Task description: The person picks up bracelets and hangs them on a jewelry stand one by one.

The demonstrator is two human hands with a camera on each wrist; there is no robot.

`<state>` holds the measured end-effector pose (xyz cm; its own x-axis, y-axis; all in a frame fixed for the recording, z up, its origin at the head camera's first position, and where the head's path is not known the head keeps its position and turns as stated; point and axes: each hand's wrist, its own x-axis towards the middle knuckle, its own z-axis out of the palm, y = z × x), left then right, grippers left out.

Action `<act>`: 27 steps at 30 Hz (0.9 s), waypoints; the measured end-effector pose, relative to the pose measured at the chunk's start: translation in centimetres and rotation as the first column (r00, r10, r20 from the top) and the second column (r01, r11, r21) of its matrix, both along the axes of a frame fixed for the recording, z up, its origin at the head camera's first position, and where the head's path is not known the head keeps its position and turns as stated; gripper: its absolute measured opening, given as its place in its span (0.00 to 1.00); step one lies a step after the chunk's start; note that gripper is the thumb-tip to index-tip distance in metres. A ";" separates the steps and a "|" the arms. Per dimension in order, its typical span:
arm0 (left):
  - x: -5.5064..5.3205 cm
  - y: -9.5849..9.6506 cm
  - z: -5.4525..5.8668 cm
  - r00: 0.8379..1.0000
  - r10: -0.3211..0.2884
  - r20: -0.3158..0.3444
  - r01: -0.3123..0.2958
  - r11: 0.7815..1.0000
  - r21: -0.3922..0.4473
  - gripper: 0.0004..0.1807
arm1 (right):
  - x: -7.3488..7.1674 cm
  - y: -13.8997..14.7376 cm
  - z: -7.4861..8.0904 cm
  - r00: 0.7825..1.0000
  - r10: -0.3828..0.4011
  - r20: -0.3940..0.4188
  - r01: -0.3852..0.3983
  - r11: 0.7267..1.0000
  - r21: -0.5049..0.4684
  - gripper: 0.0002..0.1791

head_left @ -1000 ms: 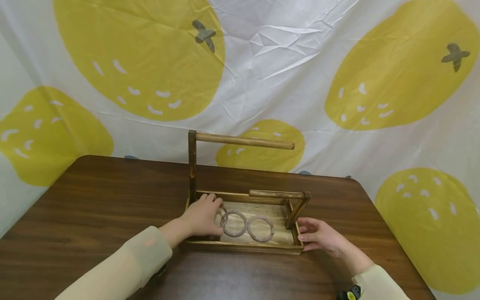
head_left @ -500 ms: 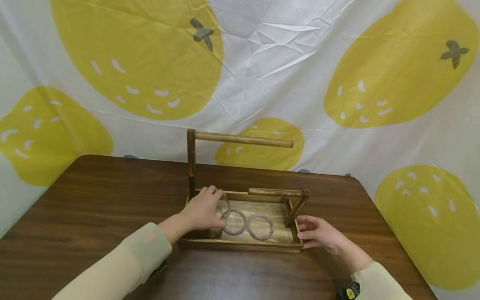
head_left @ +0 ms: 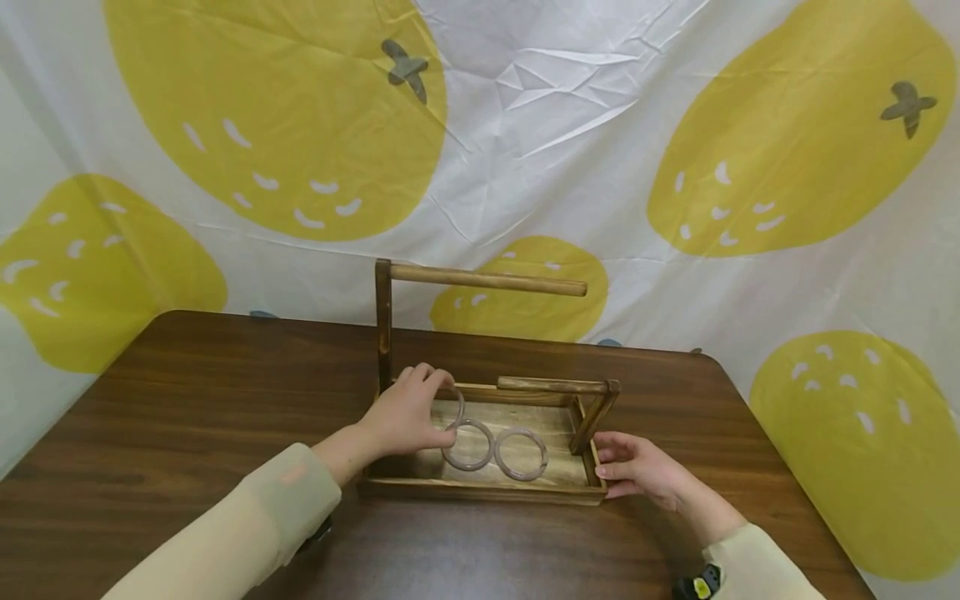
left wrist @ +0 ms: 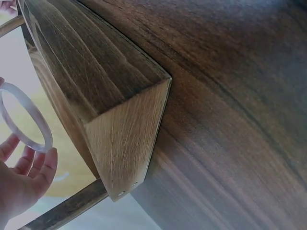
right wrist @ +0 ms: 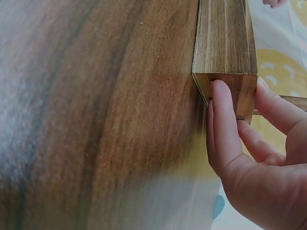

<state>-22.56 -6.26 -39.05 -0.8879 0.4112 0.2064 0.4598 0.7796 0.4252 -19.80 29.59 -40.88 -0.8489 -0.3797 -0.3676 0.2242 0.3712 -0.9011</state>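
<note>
"What did the person's left hand [head_left: 405, 417] have?"

"Its thumb and fingertips pinched a glossy, pale mauve-grey ring [head_left: 461, 408], which stood on edge over the left part of a long, shallow, brown wooden tray [head_left: 480, 493]. The left wrist view showed it above the rim."

"Did that ring touch another?"

"One could not tell. In the head view its lower edge met the outline of a flat mauve-grey middle ring [head_left: 469, 468] on the tray floor. A matching right-hand ring [head_left: 521, 477] lay just beside that one."

"And the right hand [head_left: 641, 471]?"

"It held no ring; its fingers, slightly spread, rested against the tray's right end."

"What rose from the tray?"

"A tall, dark wooden post [head_left: 384, 325] at the left end carried a long, round wooden rod [head_left: 487, 279]. At the right end, a much lower post bore a short wooden rod [head_left: 551, 386]."

"Where was all this?"

"On a dark brown, wood-grained desk [head_left: 225, 392], before a white cloth [head_left: 540, 125] printed with yellow fruit."
</note>
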 end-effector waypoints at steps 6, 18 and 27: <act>0.0 0.0 0.2 1.000 0.017 -0.004 -0.017 0.999 0.048 0.34 | 0.0 0.1 -0.1 1.000 0.004 0.001 -0.004 1.000 0.003 0.42; -0.1 0.2 0.5 0.999 0.003 -0.051 0.006 0.983 0.183 0.34 | 0.0 0.0 -0.1 1.000 -0.006 0.000 0.006 1.000 -0.004 0.42; -0.1 0.7 0.5 0.998 0.011 -0.065 0.008 0.957 0.292 0.34 | 0.0 0.0 -0.1 1.000 -0.005 -0.004 0.005 1.000 0.000 0.41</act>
<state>-22.61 -5.58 -38.52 -0.8690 0.3229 0.3749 0.4931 0.6270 0.6031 -19.79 29.63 -40.96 -0.8524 -0.3751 -0.3643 0.2226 0.3701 -0.9020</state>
